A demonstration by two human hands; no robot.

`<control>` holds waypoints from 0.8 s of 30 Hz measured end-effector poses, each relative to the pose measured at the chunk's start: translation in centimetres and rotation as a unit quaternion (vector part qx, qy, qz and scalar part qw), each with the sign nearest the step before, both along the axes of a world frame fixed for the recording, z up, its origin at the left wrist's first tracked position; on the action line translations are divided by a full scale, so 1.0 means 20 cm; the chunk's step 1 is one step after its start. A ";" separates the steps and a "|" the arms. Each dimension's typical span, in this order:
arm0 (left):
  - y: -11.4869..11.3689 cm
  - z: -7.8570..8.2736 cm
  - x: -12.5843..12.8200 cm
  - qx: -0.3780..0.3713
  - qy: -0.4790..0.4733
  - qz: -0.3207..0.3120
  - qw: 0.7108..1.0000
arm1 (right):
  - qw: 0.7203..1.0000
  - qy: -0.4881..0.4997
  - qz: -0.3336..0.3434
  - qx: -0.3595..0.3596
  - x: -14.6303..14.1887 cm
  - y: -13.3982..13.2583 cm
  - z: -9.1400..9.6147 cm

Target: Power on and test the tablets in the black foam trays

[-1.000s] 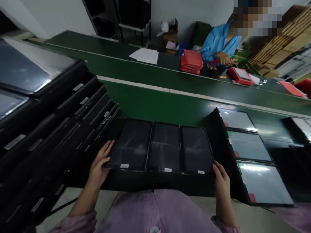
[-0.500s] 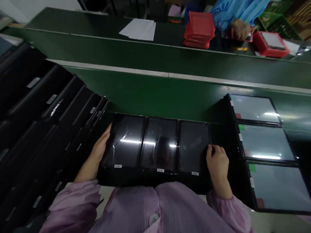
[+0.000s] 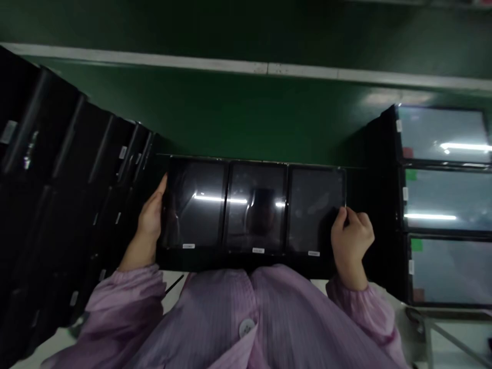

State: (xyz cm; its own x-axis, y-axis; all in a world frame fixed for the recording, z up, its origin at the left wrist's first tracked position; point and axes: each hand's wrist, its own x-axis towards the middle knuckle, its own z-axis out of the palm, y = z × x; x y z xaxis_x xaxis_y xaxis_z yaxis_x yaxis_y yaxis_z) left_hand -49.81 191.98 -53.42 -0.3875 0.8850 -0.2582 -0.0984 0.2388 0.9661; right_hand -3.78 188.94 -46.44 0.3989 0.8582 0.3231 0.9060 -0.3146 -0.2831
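L hand (image 3: 150,218) lies unclenched, fingers straight along the left tablet's (image 3: 198,220) outer side; R hand (image 3: 352,236) is curled, thumb + index at the right tablet's (image 3: 313,205) outer edge, can't tell if pinching. Middle tablet (image 3: 257,210) sits btwn, approx. equidistant. All 3 lie flat by the counter's (image 3: 246,115) near edge, long axes near-to-far, i.e. crosswise to the hand-to-hand line. Dark stacks (image 3: 73,169) stand L, lit-looking tablets (image 3: 448,195) R.

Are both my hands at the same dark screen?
No, the left hand is at the leftmost dark screen and the right hand at the rightmost dark screen.
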 end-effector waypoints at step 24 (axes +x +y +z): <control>-0.05 0.15 0.10 -0.126 0.055 0.048 0.989 | 0.953 0.263 0.131 0.080 0.20 0.21 -0.10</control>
